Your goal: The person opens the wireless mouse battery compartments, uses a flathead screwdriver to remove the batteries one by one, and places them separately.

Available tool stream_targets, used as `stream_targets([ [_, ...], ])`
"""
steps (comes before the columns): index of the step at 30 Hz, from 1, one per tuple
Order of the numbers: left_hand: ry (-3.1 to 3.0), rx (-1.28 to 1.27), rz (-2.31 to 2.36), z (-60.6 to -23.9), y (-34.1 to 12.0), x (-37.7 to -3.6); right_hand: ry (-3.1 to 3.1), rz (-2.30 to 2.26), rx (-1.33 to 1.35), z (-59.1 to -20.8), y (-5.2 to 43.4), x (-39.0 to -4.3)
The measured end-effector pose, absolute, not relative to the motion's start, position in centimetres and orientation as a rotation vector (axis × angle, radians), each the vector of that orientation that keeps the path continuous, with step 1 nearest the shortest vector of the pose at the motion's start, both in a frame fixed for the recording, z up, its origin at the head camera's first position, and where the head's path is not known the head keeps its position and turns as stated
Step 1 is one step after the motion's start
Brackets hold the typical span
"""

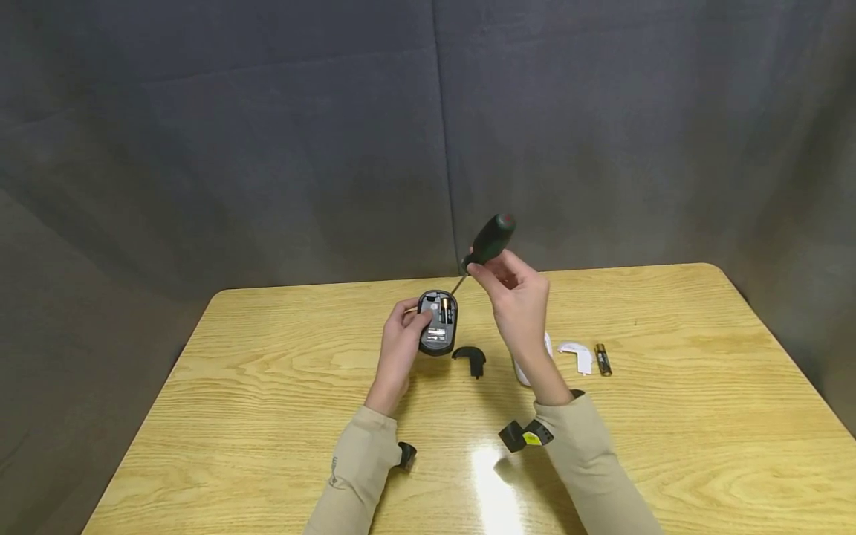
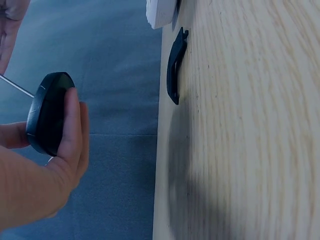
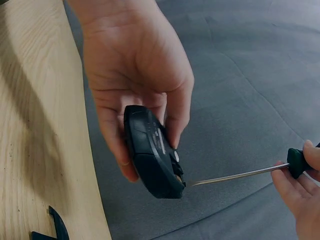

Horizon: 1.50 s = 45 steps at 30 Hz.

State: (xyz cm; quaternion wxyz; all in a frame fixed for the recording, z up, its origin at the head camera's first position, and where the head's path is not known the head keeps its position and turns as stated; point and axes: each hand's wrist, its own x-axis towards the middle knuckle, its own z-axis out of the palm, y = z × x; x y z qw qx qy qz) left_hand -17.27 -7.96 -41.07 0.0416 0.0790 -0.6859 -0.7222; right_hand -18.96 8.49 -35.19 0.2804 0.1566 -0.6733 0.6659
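Observation:
My left hand (image 1: 403,336) grips a black computer mouse (image 1: 438,321) above the wooden table (image 1: 267,371), its underside facing me with the battery bay uncovered and a battery inside. The same mouse (image 3: 152,152) shows in the right wrist view, and the mouse (image 2: 47,117) in the left wrist view. My right hand (image 1: 511,293) holds a green-handled screwdriver (image 1: 491,239); its thin metal shaft (image 3: 235,176) points into the mouse's edge. The black battery cover (image 1: 470,360) lies on the table just right of the mouse.
A white mouse (image 1: 531,368) sits partly hidden behind my right forearm. Its white cover (image 1: 578,354) and a loose battery (image 1: 603,359) lie further right. A grey curtain (image 1: 428,134) hangs behind the table. The black cover (image 2: 175,65) appears in the left wrist view.

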Motion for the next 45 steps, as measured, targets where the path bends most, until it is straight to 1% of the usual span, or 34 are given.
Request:
stream_targets([
  [10, -2.103, 0.234, -2.229, -41.1, -7.9, -17.3, -1.725, 1.746, 0.508, -36.0, 7.7, -19.0],
  [20, -2.047, 0.263, -2.264, -40.8, -7.9, -17.4, -1.58, 1.703, 0.409, -36.9, 6.6, -18.7],
  [30, -2.037, 0.293, -2.242, -40.9, -8.2, -17.5, -1.517, 1.671, 0.483, -37.9, 5.9, -18.8],
  [35, -2.038, 0.291, -2.242, -40.9, -8.3, -17.4, -1.512, 1.739, 0.448, -37.9, 6.0, -18.7],
  [45, -2.035, 0.287, -2.249, -40.9, -8.3, -17.4, -1.362, 2.017, 0.357, -38.1, 6.3, -19.0],
])
